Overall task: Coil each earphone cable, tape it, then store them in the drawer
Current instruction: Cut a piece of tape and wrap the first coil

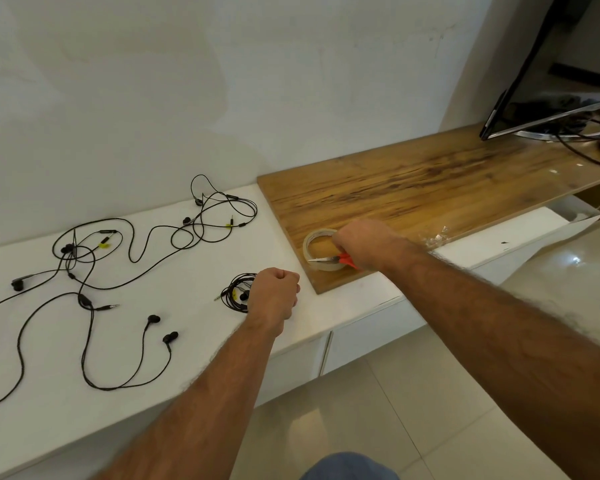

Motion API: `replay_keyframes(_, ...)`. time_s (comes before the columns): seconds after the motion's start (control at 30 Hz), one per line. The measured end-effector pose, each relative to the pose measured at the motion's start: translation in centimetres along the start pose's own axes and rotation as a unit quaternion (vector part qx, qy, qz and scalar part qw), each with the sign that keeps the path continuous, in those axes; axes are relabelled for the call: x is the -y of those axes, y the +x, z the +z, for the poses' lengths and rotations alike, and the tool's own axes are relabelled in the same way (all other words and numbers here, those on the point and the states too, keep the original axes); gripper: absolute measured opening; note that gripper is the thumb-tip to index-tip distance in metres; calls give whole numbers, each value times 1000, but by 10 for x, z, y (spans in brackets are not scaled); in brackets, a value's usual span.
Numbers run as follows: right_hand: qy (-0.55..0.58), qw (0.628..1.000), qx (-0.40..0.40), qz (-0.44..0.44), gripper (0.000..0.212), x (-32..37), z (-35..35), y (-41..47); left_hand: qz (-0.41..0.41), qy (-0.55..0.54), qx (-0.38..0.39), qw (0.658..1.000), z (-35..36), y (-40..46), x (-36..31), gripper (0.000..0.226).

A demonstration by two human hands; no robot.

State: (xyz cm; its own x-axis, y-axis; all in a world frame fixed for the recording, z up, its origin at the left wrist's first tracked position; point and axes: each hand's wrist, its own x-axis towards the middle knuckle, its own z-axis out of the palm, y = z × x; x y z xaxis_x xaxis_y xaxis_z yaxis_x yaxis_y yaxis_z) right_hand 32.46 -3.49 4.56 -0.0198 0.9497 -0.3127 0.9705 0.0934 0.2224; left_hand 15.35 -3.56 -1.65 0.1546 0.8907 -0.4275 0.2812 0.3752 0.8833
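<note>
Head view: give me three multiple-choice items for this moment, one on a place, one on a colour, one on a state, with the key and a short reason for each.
1. Where does the tape roll lie?
A. On the wooden board
B. On the floor
C. Among the loose earphones

2. What colour are the scissors' handles?
A. Blue
B. Red
C. Black

3. What state is the earphone cable by the left hand in?
A. Stretched out straight
B. Coiled in a bundle
C. Hanging off the counter edge

Key: 1 A, the roll sits near the board's front corner, by the right hand. 2 B, red handles show under the right hand, which is closed on them. 3 B, the cable forms a tight round coil on the white counter, its right side hidden under the closed left hand.
</note>
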Motion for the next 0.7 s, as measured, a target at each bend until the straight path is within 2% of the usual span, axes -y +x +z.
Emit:
replay_keyframes(0.17, 0, 1000, -13, -1, 11, -1, 2, 2, -7, -15, 7, 1000, -8, -7, -2, 13)
replay_keyframes(0.37, 17, 1000, -10, 1, 11, -3, 2, 2, -129, -121, 37, 984, -18, -12, -10, 7)
replay_keyframes(0.53, 51, 998, -18, 28, 22, -5, 4, 0, -139, -133, 36, 981, -27, -16, -12, 8)
replay_keyframes(0.63, 171, 980, -82, 68, 27, -5, -5, -3, -124, -122, 35, 984, -34, -21, -11, 7)
replay_keyframes(0.7, 347, 927, -120, 71, 21, 3, -12, -8, -107, -110, 39, 987, -40, -25, -9, 6)
